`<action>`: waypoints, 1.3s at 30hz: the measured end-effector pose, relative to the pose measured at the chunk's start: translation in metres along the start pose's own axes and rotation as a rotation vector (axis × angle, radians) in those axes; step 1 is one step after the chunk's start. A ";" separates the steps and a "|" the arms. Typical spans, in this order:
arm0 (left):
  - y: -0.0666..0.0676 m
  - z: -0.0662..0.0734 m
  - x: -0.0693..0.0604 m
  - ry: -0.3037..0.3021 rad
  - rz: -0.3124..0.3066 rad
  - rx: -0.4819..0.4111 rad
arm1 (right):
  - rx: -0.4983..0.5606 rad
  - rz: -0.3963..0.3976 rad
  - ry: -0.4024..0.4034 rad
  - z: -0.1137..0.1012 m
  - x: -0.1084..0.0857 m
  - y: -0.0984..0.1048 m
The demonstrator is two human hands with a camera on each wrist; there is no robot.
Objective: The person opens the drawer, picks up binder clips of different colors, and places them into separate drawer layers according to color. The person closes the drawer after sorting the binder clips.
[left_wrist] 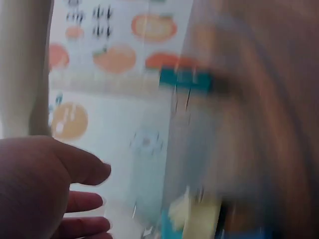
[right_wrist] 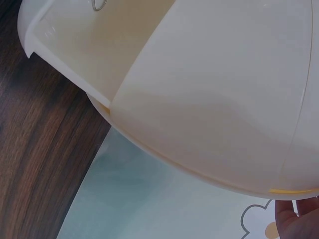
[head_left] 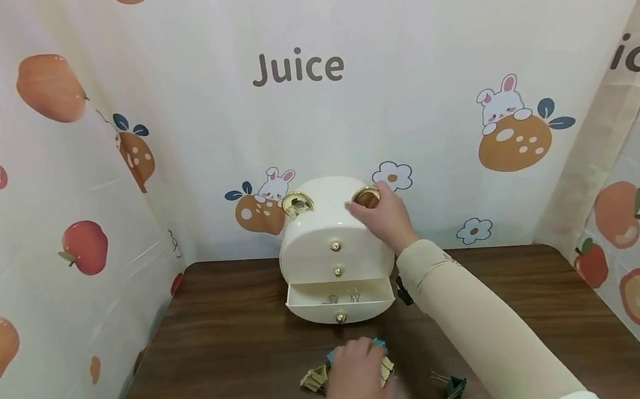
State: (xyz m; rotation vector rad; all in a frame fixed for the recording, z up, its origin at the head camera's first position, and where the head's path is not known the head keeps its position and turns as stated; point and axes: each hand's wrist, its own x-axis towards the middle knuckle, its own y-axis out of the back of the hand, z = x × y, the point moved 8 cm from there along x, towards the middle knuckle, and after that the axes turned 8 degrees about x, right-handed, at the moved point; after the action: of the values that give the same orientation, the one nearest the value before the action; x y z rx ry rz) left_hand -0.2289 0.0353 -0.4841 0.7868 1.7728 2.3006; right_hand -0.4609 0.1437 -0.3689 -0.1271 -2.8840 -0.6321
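A white mini drawer cabinet [head_left: 335, 253] with gold knobs stands at the back of the table, its bottom drawer [head_left: 340, 311] pulled out with wire clip handles visible inside. My right hand [head_left: 382, 217] grips the cabinet's upper right, thumb and fingers around the gold-rimmed round part [head_left: 366, 198]; the right wrist view shows its fingers [right_wrist: 294, 216] at the cabinet's edge. In front, my left hand [head_left: 358, 382] reaches over a pile of gold binder clips [head_left: 315, 378] and blue binder clips [head_left: 379, 343]. Its fingers look relaxed in the left wrist view, with no clip seen between them.
A single dark green binder clip [head_left: 452, 386] lies right of the pile, near the right forearm. A small black object [head_left: 402, 291] sits beside the cabinet. Printed curtains [head_left: 408, 39] enclose the wooden table [head_left: 225, 354] behind and at both sides.
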 end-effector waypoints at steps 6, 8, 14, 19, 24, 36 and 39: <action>-0.040 0.053 0.009 -0.167 -0.248 -0.094 | -0.009 -0.006 -0.015 0.001 -0.002 0.002; -0.051 0.065 0.010 -0.215 -0.262 -0.059 | -0.011 -0.006 -0.018 0.001 -0.002 0.002; -0.068 0.076 0.018 -0.212 -0.198 0.001 | -0.010 -0.003 -0.017 0.001 -0.001 0.003; -0.075 0.080 0.024 -0.200 -0.185 0.046 | -0.012 -0.008 -0.012 0.000 0.001 0.003; -0.082 0.076 0.023 -0.210 -0.151 0.078 | -0.019 -0.019 -0.009 0.000 0.001 0.001; -0.060 0.046 0.031 0.076 -0.318 -0.318 | -0.018 -0.007 -0.002 -0.002 -0.001 0.001; -0.050 0.036 0.030 0.139 -0.299 -0.458 | -0.018 -0.010 -0.001 -0.002 -0.001 0.001</action>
State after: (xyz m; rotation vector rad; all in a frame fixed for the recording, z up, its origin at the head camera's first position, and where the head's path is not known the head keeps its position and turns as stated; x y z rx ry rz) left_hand -0.2474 0.0938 -0.5145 0.2706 1.2207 2.4484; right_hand -0.4599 0.1434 -0.3674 -0.1154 -2.8825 -0.6605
